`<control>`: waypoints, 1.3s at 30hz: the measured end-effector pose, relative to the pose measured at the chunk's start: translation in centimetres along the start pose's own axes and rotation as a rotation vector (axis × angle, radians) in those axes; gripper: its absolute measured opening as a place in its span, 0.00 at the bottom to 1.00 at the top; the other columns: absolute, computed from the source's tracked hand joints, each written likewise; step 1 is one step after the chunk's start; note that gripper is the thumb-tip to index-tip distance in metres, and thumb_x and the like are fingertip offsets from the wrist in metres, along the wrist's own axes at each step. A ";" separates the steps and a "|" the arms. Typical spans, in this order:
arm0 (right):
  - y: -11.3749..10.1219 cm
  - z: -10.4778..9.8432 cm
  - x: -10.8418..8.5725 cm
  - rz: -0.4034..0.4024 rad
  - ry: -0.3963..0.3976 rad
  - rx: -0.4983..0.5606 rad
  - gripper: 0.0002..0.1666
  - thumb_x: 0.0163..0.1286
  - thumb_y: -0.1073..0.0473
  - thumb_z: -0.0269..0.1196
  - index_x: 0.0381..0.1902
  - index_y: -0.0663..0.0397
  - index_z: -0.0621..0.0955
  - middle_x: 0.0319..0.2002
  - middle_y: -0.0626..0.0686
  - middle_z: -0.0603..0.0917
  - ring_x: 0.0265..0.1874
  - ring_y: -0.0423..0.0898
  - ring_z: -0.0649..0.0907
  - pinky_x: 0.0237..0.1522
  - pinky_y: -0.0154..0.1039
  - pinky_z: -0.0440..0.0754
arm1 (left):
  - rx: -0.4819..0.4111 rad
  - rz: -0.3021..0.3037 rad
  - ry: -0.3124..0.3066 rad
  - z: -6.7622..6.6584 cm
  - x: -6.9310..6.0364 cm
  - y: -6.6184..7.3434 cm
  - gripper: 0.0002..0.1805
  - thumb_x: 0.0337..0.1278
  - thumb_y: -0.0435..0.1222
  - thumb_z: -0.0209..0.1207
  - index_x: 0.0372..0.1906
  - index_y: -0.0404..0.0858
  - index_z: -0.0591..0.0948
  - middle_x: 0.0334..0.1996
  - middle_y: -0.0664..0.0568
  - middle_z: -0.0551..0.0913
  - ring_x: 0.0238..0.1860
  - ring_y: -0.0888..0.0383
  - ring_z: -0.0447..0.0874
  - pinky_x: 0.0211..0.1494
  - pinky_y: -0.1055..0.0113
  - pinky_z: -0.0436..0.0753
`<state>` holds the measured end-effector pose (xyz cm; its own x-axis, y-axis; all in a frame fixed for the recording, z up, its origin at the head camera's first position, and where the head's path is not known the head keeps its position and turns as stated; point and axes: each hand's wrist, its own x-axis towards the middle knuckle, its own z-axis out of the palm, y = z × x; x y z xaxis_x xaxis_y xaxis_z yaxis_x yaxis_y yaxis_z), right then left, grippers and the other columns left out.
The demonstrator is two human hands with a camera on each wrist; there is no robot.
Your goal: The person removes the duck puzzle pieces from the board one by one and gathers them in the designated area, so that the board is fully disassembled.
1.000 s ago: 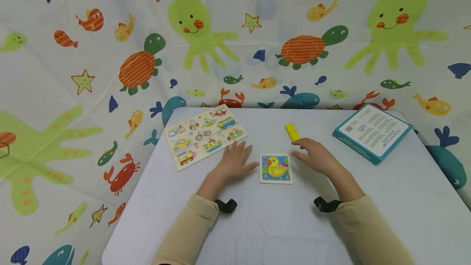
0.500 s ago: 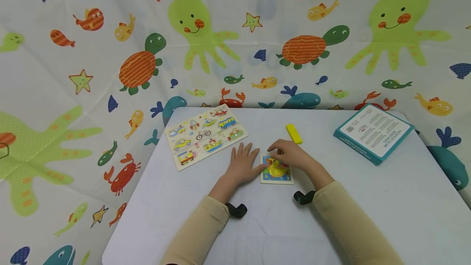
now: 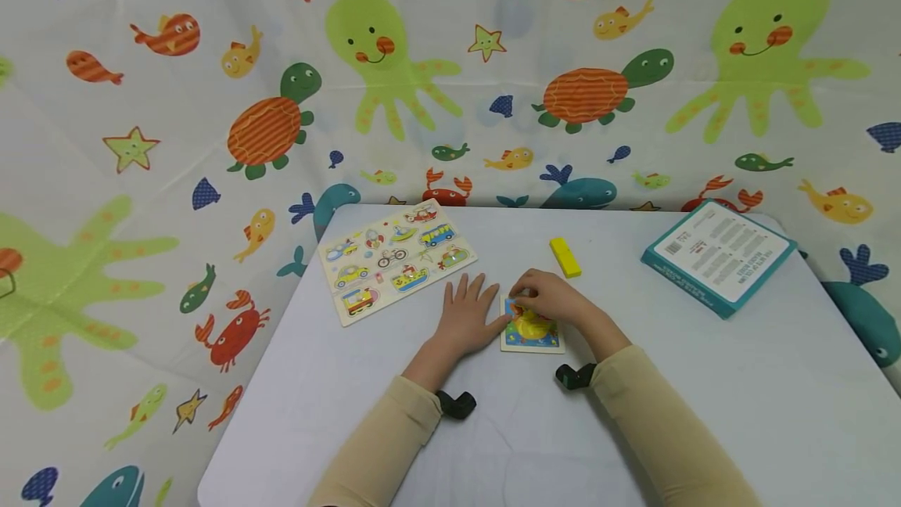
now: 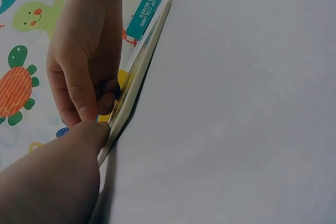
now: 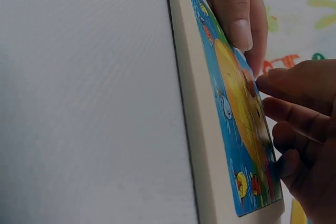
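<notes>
A small square duck puzzle point(image 3: 531, 327), yellow duck on blue in a pale wooden frame, lies on the table between the hands. My left hand point(image 3: 464, 318) rests at its left side with fingers spread, the thumb touching the frame's edge. Over the upper part bends my right hand point(image 3: 552, 296), its curled fingers gripping at the duck's head. In the right wrist view the right fingertips point(image 5: 268, 106) meet the puzzle's surface, near the left thumb point(image 5: 241, 35). Whether a single piece has come loose is hidden.
A yellow block point(image 3: 565, 257) lies behind the right hand. To the back left is a wooden vehicle puzzle board point(image 3: 394, 257); a teal and white box point(image 3: 719, 253) stands back right. A sea-animal printed cloth point(image 3: 507, 84) hangs behind the white table point(image 3: 507, 436).
My right hand has moved left from near the yellow block onto the duck puzzle, and its fingers have curled there. My left hand has shifted slightly right, thumb onto the puzzle's edge.
</notes>
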<state>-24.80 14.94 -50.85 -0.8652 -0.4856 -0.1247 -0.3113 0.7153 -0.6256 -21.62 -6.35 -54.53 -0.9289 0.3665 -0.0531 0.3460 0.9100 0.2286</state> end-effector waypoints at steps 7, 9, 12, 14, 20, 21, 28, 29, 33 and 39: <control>0.1 0.3 0.3 0.017 -0.016 0.022 0.09 0.72 0.54 0.61 0.45 0.42 0.87 0.50 0.46 0.82 0.51 0.47 0.79 0.59 0.49 0.79 | -0.009 -0.002 0.005 0.1 0.0 0.0 0.41 0.64 0.69 0.43 0.76 0.55 0.62 0.79 0.50 0.54 0.80 0.41 0.41 0.77 0.36 0.42; 0.2 0.4 0.4 0.019 -0.018 0.026 0.09 0.73 0.54 0.60 0.45 0.42 0.86 0.50 0.46 0.82 0.51 0.47 0.79 0.58 0.49 0.79 | -0.009 -0.005 0.004 0.1 0.0 0.0 0.41 0.64 0.69 0.43 0.76 0.55 0.62 0.79 0.50 0.54 0.80 0.41 0.41 0.78 0.36 0.42; 0.3 0.4 0.4 0.022 -0.019 0.038 0.09 0.73 0.56 0.59 0.45 0.43 0.86 0.50 0.46 0.82 0.49 0.46 0.79 0.57 0.48 0.79 | -0.007 -0.006 0.002 0.1 0.0 0.0 0.41 0.64 0.70 0.42 0.76 0.55 0.62 0.79 0.50 0.53 0.80 0.42 0.40 0.78 0.37 0.41; 0.3 0.4 0.3 0.025 -0.017 0.045 0.09 0.73 0.56 0.58 0.45 0.43 0.86 0.50 0.47 0.81 0.49 0.47 0.78 0.56 0.48 0.79 | -0.008 -0.005 0.001 0.0 0.0 0.0 0.41 0.64 0.70 0.42 0.76 0.55 0.61 0.79 0.50 0.53 0.80 0.42 0.40 0.78 0.37 0.41; 0.1 0.2 0.1 0.028 -0.003 0.057 0.10 0.74 0.57 0.56 0.45 0.43 0.84 0.51 0.48 0.81 0.43 0.46 0.77 0.48 0.41 0.79 | -0.004 -0.004 0.001 0.0 0.0 0.1 0.41 0.64 0.70 0.42 0.76 0.55 0.61 0.79 0.50 0.53 0.80 0.42 0.40 0.78 0.37 0.41; 0.1 0.1 0.1 0.025 -0.003 0.060 0.10 0.74 0.58 0.56 0.45 0.43 0.84 0.50 0.48 0.81 0.41 0.46 0.77 0.45 0.40 0.79 | -0.003 -0.004 0.003 0.0 0.0 0.1 0.41 0.63 0.70 0.42 0.76 0.55 0.61 0.79 0.50 0.53 0.80 0.42 0.40 0.78 0.37 0.42; -0.2 -0.2 -0.2 0.005 -0.010 0.085 0.09 0.73 0.59 0.58 0.46 0.42 0.83 0.44 0.48 0.83 0.38 0.45 0.78 0.42 0.39 0.79 | 0.007 -0.006 0.007 0.0 -0.1 0.1 0.42 0.63 0.70 0.42 0.76 0.54 0.62 0.79 0.50 0.54 0.80 0.42 0.41 0.78 0.37 0.42; -0.3 -0.3 -0.3 0.005 -0.012 0.085 0.09 0.73 0.59 0.59 0.47 0.42 0.82 0.44 0.48 0.83 0.38 0.45 0.78 0.43 0.39 0.79 | 0.008 -0.006 0.009 0.0 -0.1 0.1 0.42 0.63 0.70 0.42 0.76 0.54 0.62 0.79 0.50 0.54 0.80 0.42 0.41 0.78 0.37 0.42; -0.3 -0.3 -0.3 0.009 -0.022 0.082 0.09 0.72 0.60 0.60 0.47 0.42 0.82 0.44 0.48 0.84 0.38 0.45 0.78 0.43 0.40 0.80 | 0.010 -0.005 0.009 -0.1 -0.1 0.2 0.41 0.63 0.70 0.43 0.76 0.54 0.62 0.79 0.50 0.54 0.80 0.42 0.41 0.78 0.36 0.42; -0.2 -0.3 -0.2 -0.001 -0.022 0.069 0.09 0.71 0.60 0.62 0.47 0.44 0.83 0.42 0.47 0.83 0.37 0.44 0.78 0.42 0.37 0.79 | -0.001 -0.003 0.008 -0.2 -0.2 0.3 0.41 0.63 0.69 0.43 0.76 0.54 0.62 0.79 0.50 0.54 0.80 0.41 0.41 0.78 0.36 0.42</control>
<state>-24.69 15.02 -50.52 -0.8558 -0.4979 -0.1406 -0.2836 0.6787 -0.6775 -21.38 -6.21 -54.28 -0.9308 0.3626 -0.0464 0.3433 0.9107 0.2297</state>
